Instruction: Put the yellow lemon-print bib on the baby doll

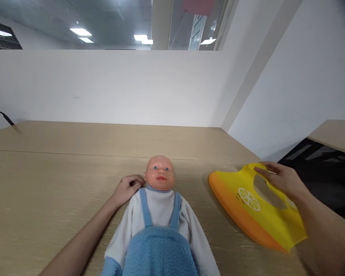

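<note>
A baby doll in a white top and fuzzy blue overalls lies face up on the table, its bald head toward the wall. Beside the doll's neck and shoulder, my left hand rests with bent fingers; its fingertips are partly hidden at the doll. Off to the right, my right hand grips a yellow baby bib by the edge of its neck opening. The bib has an orange lower pocket and a white citrus slice print. Its lower part hangs over or touches the tabletop; I cannot tell which.
The wooden table runs back to a white wall with windows above. A black cable comes in at the far left. On the right, dark framework stands beside the table under a light wooden top.
</note>
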Motion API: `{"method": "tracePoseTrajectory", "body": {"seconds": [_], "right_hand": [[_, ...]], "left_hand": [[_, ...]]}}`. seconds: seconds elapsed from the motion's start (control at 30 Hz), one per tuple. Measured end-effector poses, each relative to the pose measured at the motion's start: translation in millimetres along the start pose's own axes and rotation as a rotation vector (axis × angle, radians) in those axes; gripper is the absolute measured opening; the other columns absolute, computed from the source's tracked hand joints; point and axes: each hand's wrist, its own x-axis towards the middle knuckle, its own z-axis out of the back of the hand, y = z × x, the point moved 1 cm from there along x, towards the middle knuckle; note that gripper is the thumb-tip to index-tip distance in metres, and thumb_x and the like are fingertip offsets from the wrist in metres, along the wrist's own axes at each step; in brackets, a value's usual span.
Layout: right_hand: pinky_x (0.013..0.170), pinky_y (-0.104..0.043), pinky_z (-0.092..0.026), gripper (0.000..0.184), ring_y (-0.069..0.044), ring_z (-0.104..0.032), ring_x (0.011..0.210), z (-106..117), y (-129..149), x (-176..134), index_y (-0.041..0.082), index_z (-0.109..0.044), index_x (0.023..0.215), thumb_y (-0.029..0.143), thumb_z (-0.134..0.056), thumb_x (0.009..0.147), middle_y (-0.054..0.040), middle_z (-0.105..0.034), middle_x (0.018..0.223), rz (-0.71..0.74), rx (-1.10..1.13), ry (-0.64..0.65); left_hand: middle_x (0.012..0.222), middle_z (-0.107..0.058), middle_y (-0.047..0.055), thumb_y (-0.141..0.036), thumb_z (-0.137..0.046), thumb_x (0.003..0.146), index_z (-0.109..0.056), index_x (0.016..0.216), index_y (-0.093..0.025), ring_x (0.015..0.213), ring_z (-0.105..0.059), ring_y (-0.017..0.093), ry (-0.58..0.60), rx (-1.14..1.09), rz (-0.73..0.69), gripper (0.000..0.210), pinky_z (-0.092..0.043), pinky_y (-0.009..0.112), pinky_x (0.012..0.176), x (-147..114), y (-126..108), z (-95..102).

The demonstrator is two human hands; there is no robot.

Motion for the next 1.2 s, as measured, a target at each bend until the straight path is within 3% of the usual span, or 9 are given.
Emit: {"method": "tracePoseTrajectory", "body": {"seconds": [0.1, 0.2, 0.3, 0.4, 0.5, 0.63, 0.77, 1.0, 1.2], "right_hand": [[0.070, -0.034, -0.044, 0.018, -0.025, -0.064, 0.079, -6.3, -25.9, 4.8, 0.019, -0.071, 0.089, 0.023, -0.065, 0.072, -0.0099, -0.070, 0.091, -0.160, -0.397, 0.207], [0.070, -0.035, -0.041, 0.035, -0.029, -0.061, 0.089, -8.1, -31.0, 2.3, 0.018, -0.063, 0.113, 0.022, -0.055, 0.079, -0.0147, -0.066, 0.105, -0.133, -0.615, 0.267], [0.066, -0.039, -0.038, 0.047, -0.035, -0.058, 0.096, -4.3, -28.7, -4.1, 0.018, -0.052, 0.127, 0.022, -0.049, 0.081, -0.0195, -0.061, 0.115, -0.164, -0.716, 0.187], [0.065, -0.042, -0.036, 0.049, -0.040, -0.053, 0.101, -0.3, -24.2, -8.9, 0.017, -0.050, 0.130, 0.023, -0.046, 0.081, -0.0230, -0.053, 0.124, -0.163, -0.789, -0.022], [0.069, -0.042, -0.037, 0.044, -0.038, -0.053, 0.100, -9.6, -13.5, -12.0, 0.011, -0.056, 0.122, 0.022, -0.045, 0.081, -0.0252, -0.054, 0.120, -0.040, -0.738, -0.122], [0.084, -0.038, -0.041, 0.033, -0.029, -0.056, 0.099, -50.4, 20.6, -23.6, 0.006, -0.062, 0.105, 0.019, -0.043, 0.082, -0.0219, -0.061, 0.107, 0.260, -0.509, -0.001], [0.090, -0.037, -0.043, 0.025, -0.024, -0.057, 0.100, -88.3, 65.2, -46.8, 0.014, -0.061, 0.098, 0.018, -0.044, 0.079, -0.0109, -0.064, 0.104, 0.450, -0.255, 0.106], [0.092, -0.035, -0.044, 0.025, -0.021, -0.057, 0.101, -100.9, 103.6, -78.2, 0.015, -0.061, 0.100, 0.015, -0.045, 0.080, -0.0098, -0.064, 0.106, 0.481, -0.207, 0.294], [0.101, -0.038, -0.038, 0.041, -0.023, -0.046, 0.120, -123.2, 114.5, -108.1, 0.009, -0.050, 0.124, 0.017, -0.044, 0.084, -0.0161, -0.051, 0.128, 0.537, -0.310, 0.448]], "left_hand": [[0.079, -0.069, 0.005, -0.020, -0.049, 0.076, -0.067, 0.076, -0.016, 0.077, -0.062, 0.017, 0.002, 0.012, -0.007, 0.019, -0.045, 0.027, 0.073, 0.5, -0.8, 0.2], [0.080, -0.069, 0.004, -0.021, -0.048, 0.076, -0.067, 0.076, -0.016, 0.078, -0.062, 0.017, 0.006, 0.037, -0.014, 0.020, -0.045, 0.027, 0.074, 0.7, -3.1, 0.5], [0.080, -0.069, 0.005, -0.023, -0.048, 0.076, -0.067, 0.076, -0.017, 0.078, -0.062, 0.018, 0.012, 0.053, 0.002, 0.021, -0.045, 0.028, 0.073, 0.3, -5.2, 0.8], [0.081, -0.069, 0.005, -0.024, -0.047, 0.076, -0.067, 0.077, -0.016, 0.078, -0.062, 0.018, 0.027, 0.052, 0.006, 0.021, -0.045, 0.028, 0.073, -0.1, -6.0, 1.4], [0.082, -0.069, 0.005, -0.025, -0.047, 0.077, -0.067, 0.077, -0.016, 0.080, -0.062, 0.019, 0.033, 0.062, 0.001, 0.022, -0.045, 0.029, 0.075, -0.3, -6.2, 2.3], [0.081, -0.069, 0.004, -0.027, -0.047, 0.079, -0.066, 0.078, -0.017, 0.080, -0.062, 0.019, 0.032, 0.079, 0.015, 0.022, -0.044, 0.028, 0.074, -1.1, -6.4, 3.1], [0.082, -0.069, 0.004, -0.032, -0.046, 0.081, -0.066, 0.078, -0.017, 0.080, -0.062, 0.020, 0.028, 0.084, 0.019, 0.024, -0.044, 0.029, 0.073, -1.6, -5.9, 2.7], [0.082, -0.069, 0.005, -0.036, -0.046, 0.081, -0.065, 0.078, -0.017, 0.081, -0.061, 0.021, 0.013, 0.083, 0.012, 0.026, -0.044, 0.031, 0.075, -2.9, -5.0, 1.3], [0.083, -0.069, 0.005, -0.036, -0.046, 0.081, -0.065, 0.077, -0.018, 0.082, -0.061, 0.021, -0.008, 0.069, 0.008, 0.027, -0.045, 0.031, 0.076, -4.7, -7.2, 1.1]]}}
